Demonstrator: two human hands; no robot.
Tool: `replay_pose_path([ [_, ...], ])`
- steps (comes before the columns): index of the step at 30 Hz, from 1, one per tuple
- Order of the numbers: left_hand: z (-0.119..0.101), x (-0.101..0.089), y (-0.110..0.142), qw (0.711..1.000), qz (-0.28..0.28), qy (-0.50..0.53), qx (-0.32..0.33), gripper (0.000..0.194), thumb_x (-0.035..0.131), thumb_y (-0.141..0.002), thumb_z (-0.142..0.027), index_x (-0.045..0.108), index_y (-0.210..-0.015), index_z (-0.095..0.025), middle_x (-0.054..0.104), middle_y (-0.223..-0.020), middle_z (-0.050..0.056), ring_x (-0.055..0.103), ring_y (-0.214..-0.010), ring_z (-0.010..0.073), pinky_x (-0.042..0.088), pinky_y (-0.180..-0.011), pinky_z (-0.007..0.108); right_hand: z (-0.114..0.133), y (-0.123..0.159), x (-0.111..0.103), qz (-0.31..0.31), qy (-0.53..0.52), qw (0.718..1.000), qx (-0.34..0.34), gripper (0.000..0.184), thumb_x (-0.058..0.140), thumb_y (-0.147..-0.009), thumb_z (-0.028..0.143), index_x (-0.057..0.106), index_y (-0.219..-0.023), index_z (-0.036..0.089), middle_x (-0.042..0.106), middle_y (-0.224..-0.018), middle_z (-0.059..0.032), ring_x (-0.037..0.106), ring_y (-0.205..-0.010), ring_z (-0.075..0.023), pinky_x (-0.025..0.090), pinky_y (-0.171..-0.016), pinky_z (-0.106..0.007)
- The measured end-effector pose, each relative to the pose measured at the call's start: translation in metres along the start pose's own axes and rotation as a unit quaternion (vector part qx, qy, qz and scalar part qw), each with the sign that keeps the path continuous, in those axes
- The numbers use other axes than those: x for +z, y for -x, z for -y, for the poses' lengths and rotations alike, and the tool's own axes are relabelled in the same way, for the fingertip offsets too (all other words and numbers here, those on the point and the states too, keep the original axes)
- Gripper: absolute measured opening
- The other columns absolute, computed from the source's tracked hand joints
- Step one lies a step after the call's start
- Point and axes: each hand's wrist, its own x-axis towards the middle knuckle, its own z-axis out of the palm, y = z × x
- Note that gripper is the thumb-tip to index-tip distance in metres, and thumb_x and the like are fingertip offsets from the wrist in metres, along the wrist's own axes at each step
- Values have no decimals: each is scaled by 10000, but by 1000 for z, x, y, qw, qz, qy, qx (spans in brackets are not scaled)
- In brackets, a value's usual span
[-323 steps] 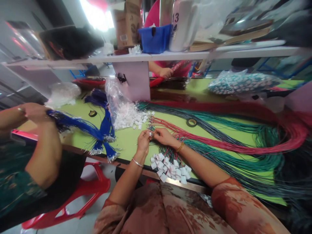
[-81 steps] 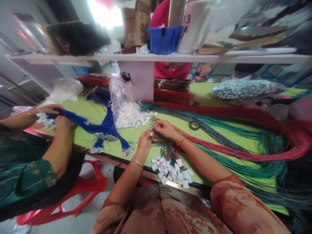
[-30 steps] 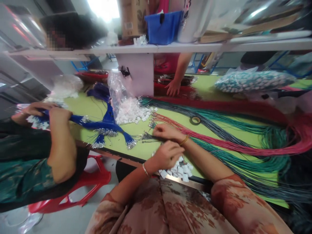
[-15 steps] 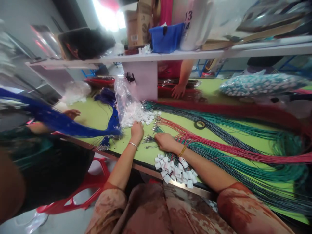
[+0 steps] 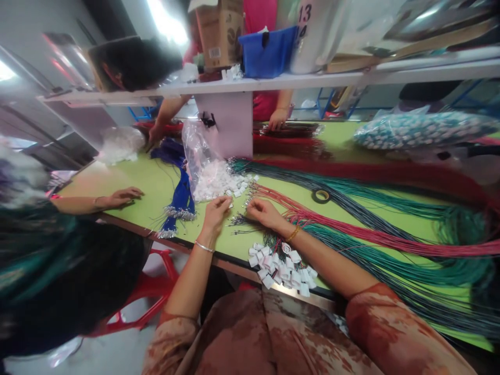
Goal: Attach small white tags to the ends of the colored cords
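My left hand (image 5: 217,212) is closed in a pinch on a small white plastic connector (image 5: 230,205), just in front of a pile of loose white connectors (image 5: 219,179) spilling from a clear bag. Facing it, my right hand (image 5: 262,212) pinches a thin wire by its end; the wire's colour is hidden by the fingers. Red wires (image 5: 297,213) with metal-tipped ends fan out behind the right hand. Dark wire ends (image 5: 238,221) lie between the hands. Below the right wrist, several white connectors fitted on wires (image 5: 283,268) are bunched at the table edge.
Green and black wire bundles (image 5: 363,250) stretch rightward, with a tape roll (image 5: 321,196) among them. Blue wires (image 5: 182,192) lie left. A co-worker's hand (image 5: 123,197) rests on the table at left; another person's hand (image 5: 278,120) is beyond the divider (image 5: 226,122). A shelf holds a blue bin (image 5: 267,52).
My left hand has drawn slightly back from the pile with a white connector now showing; my right hand has lifted slightly. The co-worker's raised blue wires now lie on the table.
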Motion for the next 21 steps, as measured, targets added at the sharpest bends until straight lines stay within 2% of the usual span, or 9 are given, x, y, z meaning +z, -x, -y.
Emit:
replay_pose_path([
  [4,4,13,14,992,58,84,-73,416,805,-628,-410,717,-919,-126,666,-845,67,515,-606,76,396,-535,205,5,3,-1,-15,-17,1000,21,197,533,-780,340,532,-696,162,526,-655,18,445,-621,-109,354,-606,-234],
  [7,6,24,19,984,91,114,-107,434,811,-630,-388,702,-970,-143,660,-826,53,513,-588,72,358,-480,181,6,6,-7,-24,1,999,37,214,519,-767,347,514,-657,163,492,-622,24,412,-595,-102,321,-572,-229],
  [10,9,32,20,979,110,131,-108,335,819,-627,-344,679,-854,-142,648,-782,36,507,-590,65,363,-485,164,7,9,-12,-17,17,999,45,211,498,-754,341,518,-645,160,475,-610,25,398,-585,-100,303,-555,-227],
  [14,13,36,18,976,117,137,-122,252,815,-627,-285,667,-723,-105,631,-740,43,511,-610,63,406,-542,167,7,10,-16,2,27,998,52,202,488,-737,322,473,-602,172,422,-566,39,357,-548,-88,250,-510,-219],
  [18,17,38,17,976,104,134,-134,255,784,-657,-302,716,-800,-102,606,-682,34,499,-599,73,388,-538,184,4,11,-15,9,50,998,44,168,489,-719,279,452,-592,176,402,-551,48,338,-529,-82,240,-501,-213],
  [21,22,42,20,985,94,103,-106,331,780,-651,-356,731,-863,-107,581,-640,15,441,-549,63,325,-506,197,3,12,-12,7,82,996,27,151,504,-731,261,460,-614,177,427,-559,45,352,-530,-85,248,-509,-216],
])
